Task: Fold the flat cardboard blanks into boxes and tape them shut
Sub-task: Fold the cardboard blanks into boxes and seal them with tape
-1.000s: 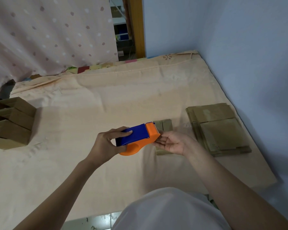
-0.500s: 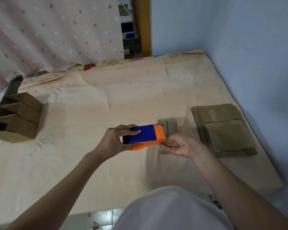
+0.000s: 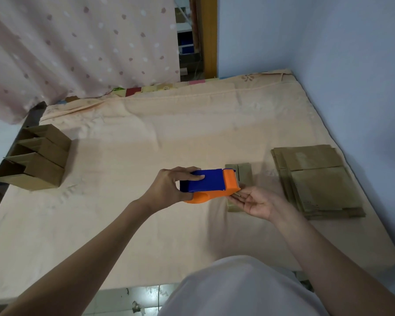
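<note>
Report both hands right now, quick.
Left hand: holding the tape dispenser, fingers curled round its blue body.
Right hand: open, palm up, straight fingers touching the dispenser's orange front end; whether they pinch tape cannot be told.

Between the folded boxes [image 3: 35, 158] at my far left and the stack of flat blanks [image 3: 315, 179] at my right, the bed sheet [image 3: 169, 137] lies open and wide. The small box [image 3: 243, 173] blocks just beside the stack. The wall [image 3: 351, 76] closes the right side.
</note>
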Tool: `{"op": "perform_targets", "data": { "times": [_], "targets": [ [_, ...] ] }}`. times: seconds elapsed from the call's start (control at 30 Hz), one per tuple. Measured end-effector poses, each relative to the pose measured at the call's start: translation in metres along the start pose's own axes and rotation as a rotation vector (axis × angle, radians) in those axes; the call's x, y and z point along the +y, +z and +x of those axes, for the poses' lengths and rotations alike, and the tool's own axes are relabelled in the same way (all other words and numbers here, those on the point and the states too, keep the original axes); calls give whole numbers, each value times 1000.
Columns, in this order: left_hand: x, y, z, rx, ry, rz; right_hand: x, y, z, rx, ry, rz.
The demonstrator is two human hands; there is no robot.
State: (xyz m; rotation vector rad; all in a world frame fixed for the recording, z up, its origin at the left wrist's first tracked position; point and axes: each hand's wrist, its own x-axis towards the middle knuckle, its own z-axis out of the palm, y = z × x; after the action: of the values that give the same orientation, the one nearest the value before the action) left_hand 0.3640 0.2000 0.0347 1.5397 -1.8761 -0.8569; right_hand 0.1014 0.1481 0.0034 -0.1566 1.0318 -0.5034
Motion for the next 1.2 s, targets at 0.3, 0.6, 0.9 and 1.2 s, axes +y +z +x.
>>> {"op": "perform_targets", "data": {
  "times": [0.3,0.6,0.9,1.2],
  "targets": [
    [1,-2,2,-32,-20,14,-2,-3,6,-23,25,-62],
    [-5,1,-2,-70,-10,29,4,1,6,81,16,-232],
    [-4,13,-1,-203,156,202,9,-6,16,349,-145,-575],
    [-7,23,0,-207,207,214,5,-19,13,430,-175,-597]
  ]
}}
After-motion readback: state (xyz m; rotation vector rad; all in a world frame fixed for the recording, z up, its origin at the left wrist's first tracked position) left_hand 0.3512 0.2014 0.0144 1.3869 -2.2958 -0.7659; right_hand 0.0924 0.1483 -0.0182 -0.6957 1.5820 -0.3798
